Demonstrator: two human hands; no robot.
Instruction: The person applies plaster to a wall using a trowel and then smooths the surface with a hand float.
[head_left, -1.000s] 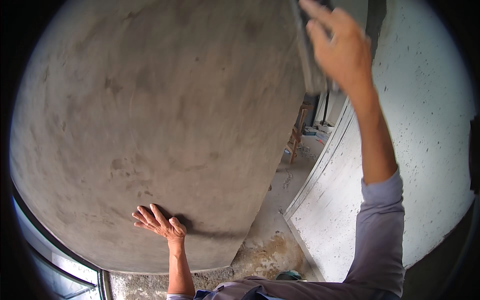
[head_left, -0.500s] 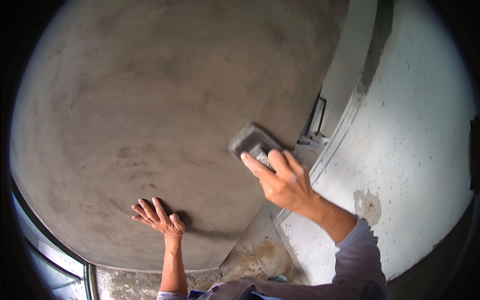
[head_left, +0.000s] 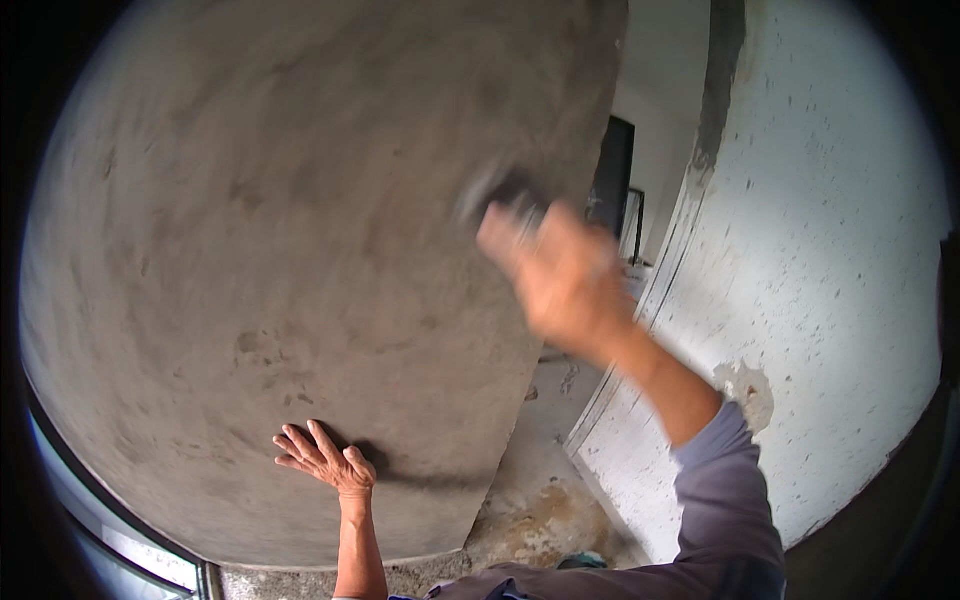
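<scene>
A wall of grey-brown plaster point(head_left: 330, 230) fills the left and middle of the view, with darker damp-looking patches and small marks. My right hand point(head_left: 565, 270) is closed round the handle of a plastering trowel point(head_left: 515, 190), its dark blade against the wall near the right edge. Motion blurs both the hand and the tool. Lower down, my left hand point(head_left: 328, 462) rests on the plaster with its fingers spread and holds nothing.
To the right stands a white wall point(head_left: 820, 250) with dark specks and a chipped patch point(head_left: 748, 393). Between the walls is an opening with a dark panel point(head_left: 612, 175). Stained floor point(head_left: 550, 520) shows below. A framed window point(head_left: 150, 560) lies at the lower left.
My right hand has moved the trowel upward along the wall. The view has shifted a little, and more of the opening shows. My left hand stays spread on the plaster.
</scene>
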